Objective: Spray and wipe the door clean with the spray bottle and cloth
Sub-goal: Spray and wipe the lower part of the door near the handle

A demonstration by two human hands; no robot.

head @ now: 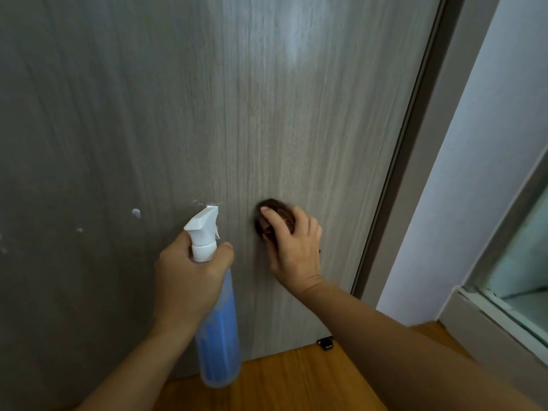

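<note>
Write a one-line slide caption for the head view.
Left hand grips spray bottle; right hand presses brown cloth on grey door.

A wooden floor (296, 381) is showing along the bottom of the view, its orange-brown boards running up to the foot of the grey door (296, 143). 1 small black door stop (325, 343) is sitting on the floor just at the door's lower right corner, touching or almost touching the door's bottom edge.
</note>
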